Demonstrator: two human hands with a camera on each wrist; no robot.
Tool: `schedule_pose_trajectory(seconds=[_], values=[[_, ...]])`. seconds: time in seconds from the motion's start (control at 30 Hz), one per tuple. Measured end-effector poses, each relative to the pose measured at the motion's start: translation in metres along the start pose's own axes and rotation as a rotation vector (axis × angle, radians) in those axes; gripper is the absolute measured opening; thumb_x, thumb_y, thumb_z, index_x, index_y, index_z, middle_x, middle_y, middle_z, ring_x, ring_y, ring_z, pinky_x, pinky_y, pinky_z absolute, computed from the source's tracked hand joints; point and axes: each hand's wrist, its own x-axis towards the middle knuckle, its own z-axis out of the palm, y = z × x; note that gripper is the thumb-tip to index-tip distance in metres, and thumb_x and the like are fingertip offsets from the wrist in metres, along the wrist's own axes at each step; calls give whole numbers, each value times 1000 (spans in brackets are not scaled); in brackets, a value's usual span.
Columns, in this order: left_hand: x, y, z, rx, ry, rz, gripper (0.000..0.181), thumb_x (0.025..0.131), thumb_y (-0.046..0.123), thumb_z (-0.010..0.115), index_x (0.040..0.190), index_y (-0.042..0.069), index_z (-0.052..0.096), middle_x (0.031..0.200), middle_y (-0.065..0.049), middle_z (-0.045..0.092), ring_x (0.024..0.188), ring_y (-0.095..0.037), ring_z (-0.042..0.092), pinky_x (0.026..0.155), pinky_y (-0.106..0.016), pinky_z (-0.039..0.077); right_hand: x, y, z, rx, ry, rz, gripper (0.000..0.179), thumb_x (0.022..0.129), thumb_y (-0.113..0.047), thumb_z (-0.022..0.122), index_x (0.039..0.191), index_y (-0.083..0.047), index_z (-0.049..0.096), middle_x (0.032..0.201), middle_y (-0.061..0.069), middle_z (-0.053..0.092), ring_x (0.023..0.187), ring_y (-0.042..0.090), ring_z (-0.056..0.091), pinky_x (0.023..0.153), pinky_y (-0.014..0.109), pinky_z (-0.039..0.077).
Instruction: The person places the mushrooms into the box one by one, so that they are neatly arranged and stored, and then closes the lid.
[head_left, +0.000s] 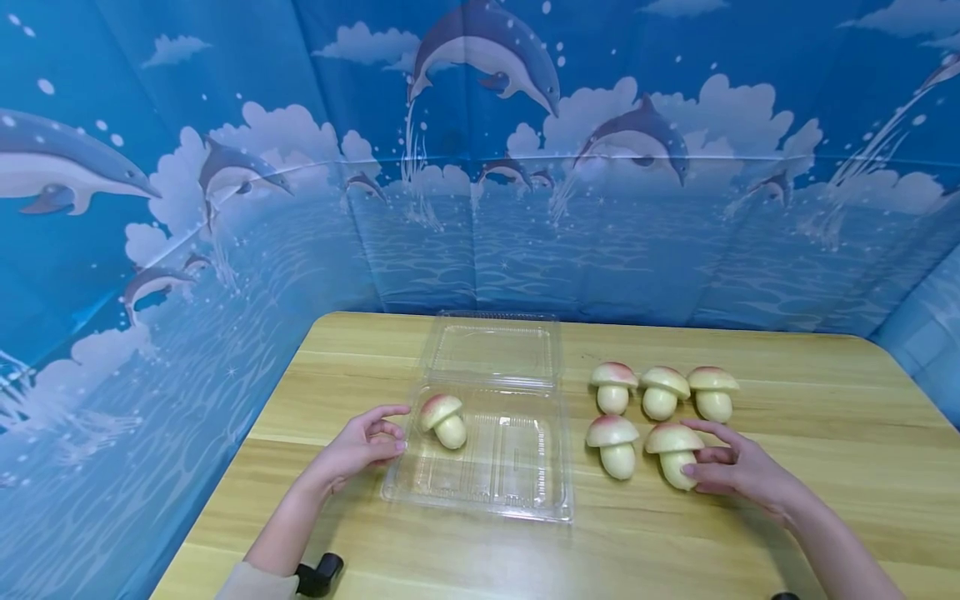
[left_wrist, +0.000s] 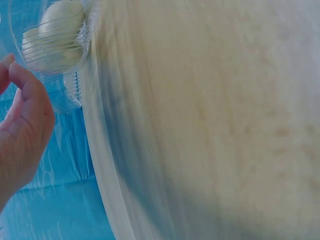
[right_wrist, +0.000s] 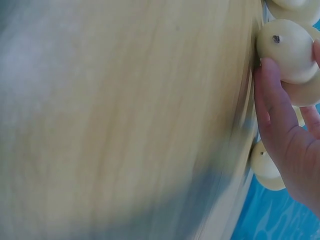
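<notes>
In the head view my right hand (head_left: 738,471) grips a toy mushroom (head_left: 674,442) at the front right of a group, its thumb on the pale stem and a finger by the cap. The right wrist view shows fingers against this mushroom's rounded stem end (right_wrist: 287,50). At the left rim of a clear hinged plastic box (head_left: 517,508) is my left hand (head_left: 363,450), fingers loosely bent, fingertips right at the rim. One toy mushroom (head_left: 450,429) with a reddish cap lies tilted inside the box, near that hand. The box's lid (head_left: 495,350) lies folded back, away from me.
More toy mushrooms stand right of the box: one (head_left: 617,458) beside the gripped one and three behind, including the far-right mushroom (head_left: 713,392). All are on a wooden table (head_left: 825,400). A blue dolphin-print curtain (head_left: 465,233) hangs along its back and left edges.
</notes>
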Motion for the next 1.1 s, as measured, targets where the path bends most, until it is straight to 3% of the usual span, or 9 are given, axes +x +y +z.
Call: schedule_pose_trajectory(seconds=[0.23,0.57,1.1], values=[[0,0,-1,-3,-3,4,61,85,3,63,138,-2,35,96,-8,51,79,-13,57,70,-23,50,-1,-2,-1,20,1,19,45,91,-10,60,112,-47,46,95,4,50,87,12,60,80,37,52],[-1,0,0,9,4,5,60,85,2,63,138,-2,35,97,-9,51,78,-13,57,70,-23,50,-4,-6,-2,80,-35,-16,46,92,-6,56,111,-47,49,91,2,51,86,12,61,80,37,52],[0,0,0,12,10,-1,60,85,3,64,138,-1,36,96,-8,51,78,-13,57,70,-24,50,-11,-19,-1,42,-69,-85,49,91,-6,57,116,-47,46,99,6,58,89,18,62,81,39,51]])
